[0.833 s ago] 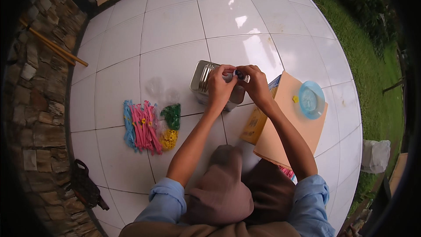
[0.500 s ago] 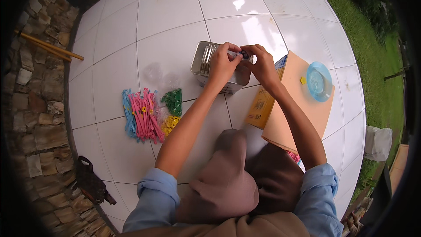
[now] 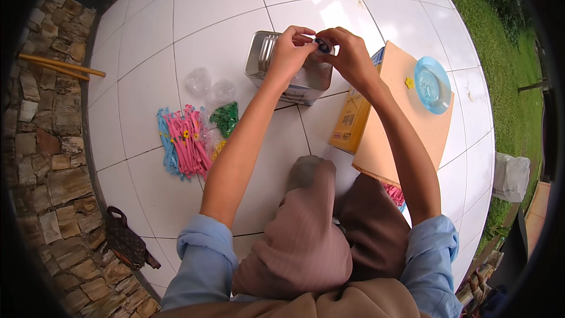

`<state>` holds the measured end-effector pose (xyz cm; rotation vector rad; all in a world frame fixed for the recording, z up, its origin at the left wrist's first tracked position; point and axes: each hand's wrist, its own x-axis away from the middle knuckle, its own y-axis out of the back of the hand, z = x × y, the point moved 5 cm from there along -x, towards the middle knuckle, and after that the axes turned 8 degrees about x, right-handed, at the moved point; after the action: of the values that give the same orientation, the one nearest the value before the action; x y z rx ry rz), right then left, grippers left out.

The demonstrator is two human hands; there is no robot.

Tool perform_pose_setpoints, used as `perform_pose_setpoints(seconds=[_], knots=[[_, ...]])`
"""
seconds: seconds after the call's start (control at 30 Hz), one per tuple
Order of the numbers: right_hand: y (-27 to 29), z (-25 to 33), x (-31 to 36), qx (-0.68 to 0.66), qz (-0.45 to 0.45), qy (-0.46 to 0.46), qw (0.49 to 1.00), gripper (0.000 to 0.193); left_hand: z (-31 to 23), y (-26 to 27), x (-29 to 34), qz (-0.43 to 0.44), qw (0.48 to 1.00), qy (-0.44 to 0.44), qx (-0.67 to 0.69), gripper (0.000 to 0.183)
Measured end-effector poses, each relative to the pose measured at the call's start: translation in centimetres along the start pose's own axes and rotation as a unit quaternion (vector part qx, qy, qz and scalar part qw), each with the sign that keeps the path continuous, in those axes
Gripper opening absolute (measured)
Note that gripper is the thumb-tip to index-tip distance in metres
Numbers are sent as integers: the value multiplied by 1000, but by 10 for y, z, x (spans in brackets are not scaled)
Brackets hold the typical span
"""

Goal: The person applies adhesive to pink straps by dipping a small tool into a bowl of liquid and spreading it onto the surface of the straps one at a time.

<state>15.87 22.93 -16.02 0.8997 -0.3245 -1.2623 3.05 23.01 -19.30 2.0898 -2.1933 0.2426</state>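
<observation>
Both hands are raised over a rectangular metal tin (image 3: 254, 59) with slotted metal inside its left part. Between them is a small round dark blue and white thing (image 3: 322, 46), whose kind I cannot make out. My right hand (image 3: 348, 53) pinches its right side between thumb and fingers. From the other side, my left hand (image 3: 288, 53) closes thumb and fingertips on its left edge. The tin stands on the tiles beneath, with clear plastic showing in its right part; my hands cover some of its opening.
Pink sticks (image 3: 187, 141), blue sticks (image 3: 169, 147), green pieces (image 3: 225, 119) and clear bags (image 3: 198, 81) lie left. On the right, a tan board (image 3: 406, 123) leans over a yellow box (image 3: 348, 121), with a blue dish (image 3: 432, 85) on it. A dark bag (image 3: 125, 241) lies by the stone wall.
The whole scene sits slightly higher in the picture. The round thing's dark face shows more plainly, and the left fingers have straightened a little while staying at its edge.
</observation>
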Motion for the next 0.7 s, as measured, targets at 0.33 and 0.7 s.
perform_pose_setpoints(seconds=[0.33,0.7], knots=[[6,6,-2,39,35,55,997,28,7,1,3,-13,999,-34,-39,29],[-5,-6,-1,37,27,20,999,40,15,-1,-4,-43,995,-57,-65,29]])
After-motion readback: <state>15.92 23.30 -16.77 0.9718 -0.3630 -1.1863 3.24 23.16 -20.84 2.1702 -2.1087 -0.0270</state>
